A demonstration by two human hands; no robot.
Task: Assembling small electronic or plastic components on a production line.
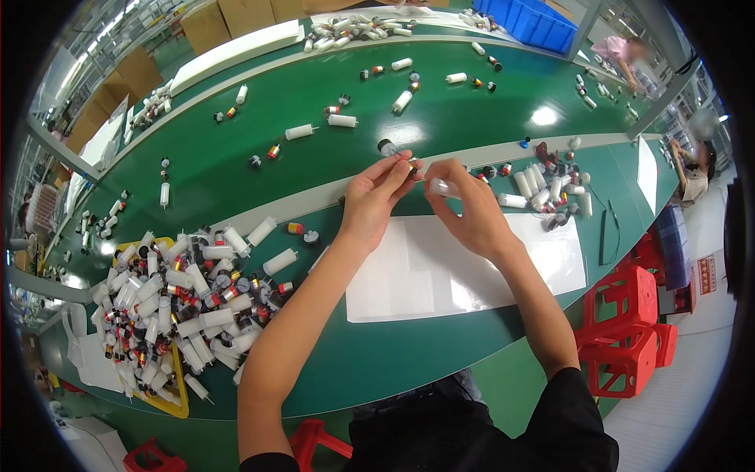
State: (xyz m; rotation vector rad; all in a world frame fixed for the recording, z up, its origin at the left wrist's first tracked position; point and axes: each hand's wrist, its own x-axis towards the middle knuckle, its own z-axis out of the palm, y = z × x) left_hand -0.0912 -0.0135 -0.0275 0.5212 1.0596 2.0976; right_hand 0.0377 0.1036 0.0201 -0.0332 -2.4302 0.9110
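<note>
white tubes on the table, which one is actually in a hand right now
The white tube pinched in the right hand, above the white sheet. All the others lie loose: the heap on the yellow tray, the cluster to the right, and those scattered on the belt.

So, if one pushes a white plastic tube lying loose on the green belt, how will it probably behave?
The white tube is round and lies on its side, so it would probably roll. It looks like small, thin plastic, so likely light and stiff. The green belt looks smooth and glossy, so it may also slide.
</note>
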